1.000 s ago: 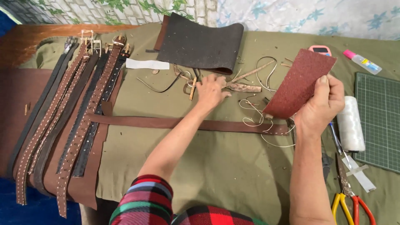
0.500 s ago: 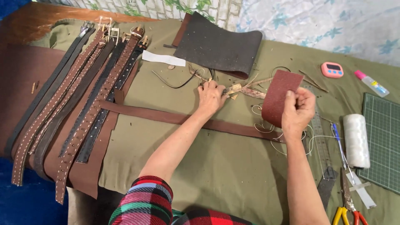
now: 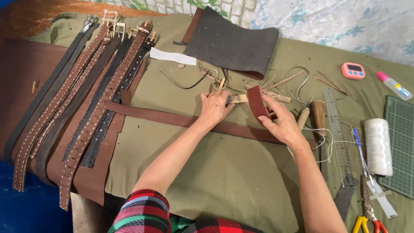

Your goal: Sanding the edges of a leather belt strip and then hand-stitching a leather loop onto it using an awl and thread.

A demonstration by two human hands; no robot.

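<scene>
My right hand (image 3: 280,123) pinches a reddish-brown rectangular leather piece (image 3: 257,102), held edge-on above the olive cloth (image 3: 224,181). My left hand (image 3: 215,107) rests palm down on the cloth, its fingertips on a small tan scrap (image 3: 237,99) among leather offcuts. A long brown leather strap (image 3: 172,118) lies flat across the cloth and passes under both hands.
Several stitched brown and black belts (image 3: 82,103) hang at the left. A curled dark leather sheet (image 3: 233,43) lies at the back. At the right are a metal ruler (image 3: 336,129), white thread spool (image 3: 378,146), pink timer (image 3: 353,70), glue bottle (image 3: 393,85), green cutting mat (image 3: 401,146) and pliers (image 3: 366,222).
My right hand has brought the reddish-brown piece down and left, close to my left hand, and turned it from flat-facing to edge-on. My left hand stayed on the scraps.
</scene>
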